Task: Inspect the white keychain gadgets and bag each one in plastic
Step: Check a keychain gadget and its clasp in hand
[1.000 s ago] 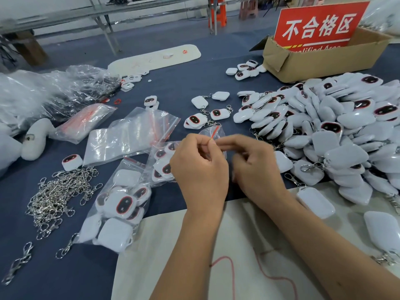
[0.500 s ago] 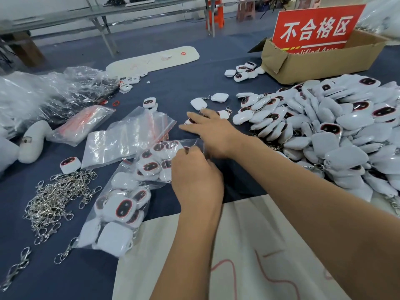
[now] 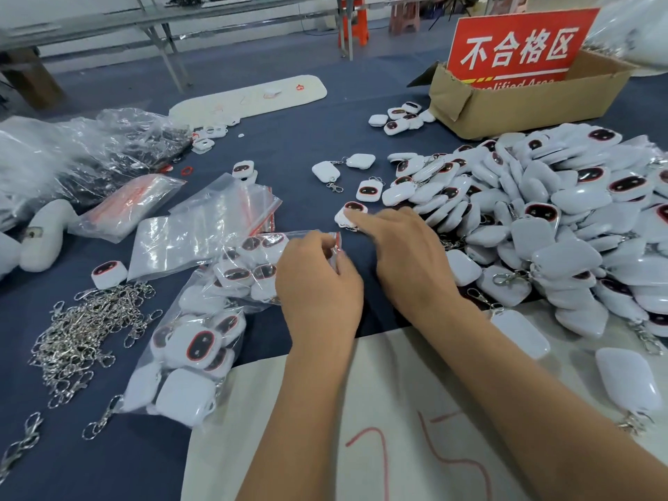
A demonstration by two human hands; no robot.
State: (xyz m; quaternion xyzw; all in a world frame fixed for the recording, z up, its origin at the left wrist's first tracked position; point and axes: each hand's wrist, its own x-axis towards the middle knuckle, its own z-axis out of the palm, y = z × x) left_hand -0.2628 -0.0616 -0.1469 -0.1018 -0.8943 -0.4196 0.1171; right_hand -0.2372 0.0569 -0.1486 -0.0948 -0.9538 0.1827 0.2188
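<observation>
My left hand (image 3: pixel 318 283) pinches the red-striped mouth of a clear plastic bag (image 3: pixel 249 269) that lies on the blue cloth and holds several white keychain gadgets. My right hand (image 3: pixel 401 254) reaches forward, its fingertips on a single white gadget with a dark red-rimmed face (image 3: pixel 350 213); whether the fingers grip it I cannot tell. A large heap of white gadgets (image 3: pixel 556 226) fills the right side. A second filled bag (image 3: pixel 188 359) lies at the lower left.
A stack of flat clear bags (image 3: pixel 202 226) lies behind the filled one. Loose metal clasps (image 3: pixel 83 334) are piled at the left. A cardboard box (image 3: pixel 527 103) with a red sign (image 3: pixel 517 48) stands at the back right. White paper (image 3: pixel 361 428) covers the near edge.
The hands, joined at the bag's mouth a second ago, have parted. The bag now lies on the cloth, and my right hand has reached out to a loose gadget.
</observation>
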